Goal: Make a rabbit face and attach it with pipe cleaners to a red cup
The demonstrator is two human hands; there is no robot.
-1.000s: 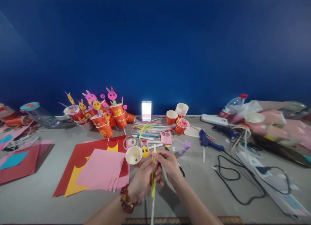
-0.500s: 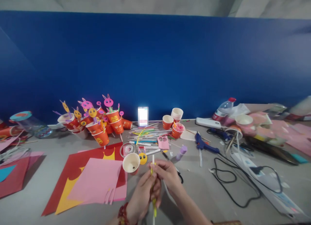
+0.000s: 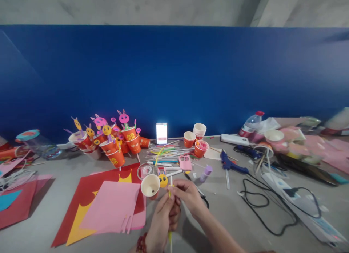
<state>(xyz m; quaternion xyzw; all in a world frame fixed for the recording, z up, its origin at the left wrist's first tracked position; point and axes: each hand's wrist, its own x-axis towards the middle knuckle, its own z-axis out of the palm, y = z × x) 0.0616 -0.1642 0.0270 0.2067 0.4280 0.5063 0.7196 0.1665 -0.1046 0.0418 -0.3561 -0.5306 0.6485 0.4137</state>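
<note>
In the head view, my left hand [image 3: 161, 219] is wrapped around an upright thin white stick [image 3: 171, 180], which pokes out above and below the fingers. A yellow strip [image 3: 170, 236] runs along the stick, partly hidden by my hands. The fingertips of my right hand [image 3: 190, 197] pinch the strip and stick near the top. Just beyond my left hand stands a paper cup [image 3: 150, 186] with a dark spot at its bottom. Touching or close to its rim, a yellow paper face [image 3: 163, 180] with pink ears lies near my fingertips.
Pink paper [image 3: 109, 205] lies over red and yellow sheets at left. Decorated red cups [image 3: 116, 158] cluster behind it. Thin coloured sticks [image 3: 169, 151] and a phone [image 3: 161, 133] are at the back. A blue glue gun [image 3: 231, 163], its cord and a power strip [image 3: 300, 209] occupy the right.
The view has shifted slightly, so the table contents sit a little lower and to the right. Both hands still hold the stick and strip; less yellow shows below my left hand.
</note>
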